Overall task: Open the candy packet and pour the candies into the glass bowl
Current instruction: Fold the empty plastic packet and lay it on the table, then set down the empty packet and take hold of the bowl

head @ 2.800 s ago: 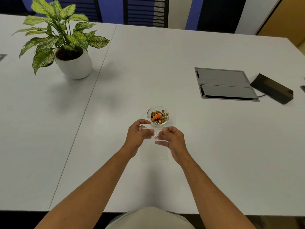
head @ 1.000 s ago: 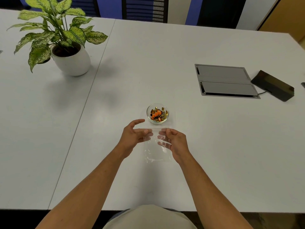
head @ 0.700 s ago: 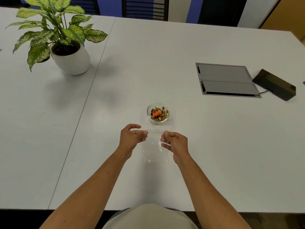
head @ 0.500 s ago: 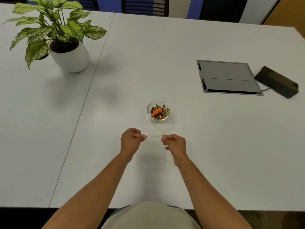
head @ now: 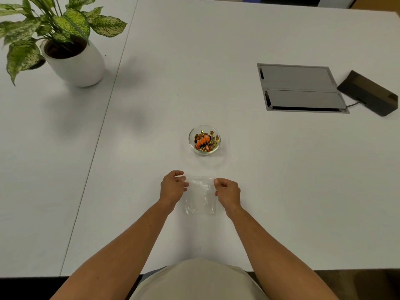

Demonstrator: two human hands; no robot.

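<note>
A: What changed in the last half second?

B: The clear candy packet [head: 200, 194], edge-on between the hands a moment ago, now lies flat again near the table's [head: 281, 191] front edge. The left hand [head: 173, 187] and right hand [head: 228, 191] each pinch a top corner, apart across the packet's width.

A: And the candies?

B: They already sit in the glass bowl [head: 204, 140], just beyond the packet. The packet looks empty, so the pour seems done; the person appears to be smoothing or setting it down.
</note>
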